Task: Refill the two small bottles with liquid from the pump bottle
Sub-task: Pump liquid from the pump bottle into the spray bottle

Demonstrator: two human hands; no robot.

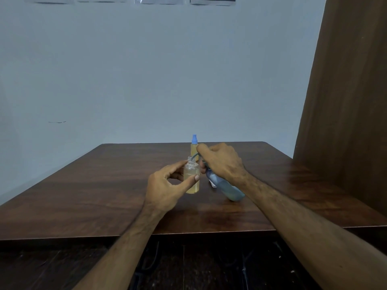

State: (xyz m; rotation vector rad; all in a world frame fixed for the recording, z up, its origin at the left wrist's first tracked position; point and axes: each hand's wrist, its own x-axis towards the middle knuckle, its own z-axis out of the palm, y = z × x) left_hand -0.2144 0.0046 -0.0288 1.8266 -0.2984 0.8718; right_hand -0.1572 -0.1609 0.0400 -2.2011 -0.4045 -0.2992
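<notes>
Holding the open small bottle point(191, 176) upright on the brown worktop point(104, 185), the left hand point(167, 185) pinches it with thumb and fingers. Its yellow liquid sits partway up. Just to the right, the right hand point(219, 162) grips the tilted pump bottle point(226, 187), spout at the open neck. Behind stands a blue-capped small bottle point(194, 144)

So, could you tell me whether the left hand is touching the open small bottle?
Touching: the head view shows the left hand pinching the open small bottle, thumb across its front.
</notes>
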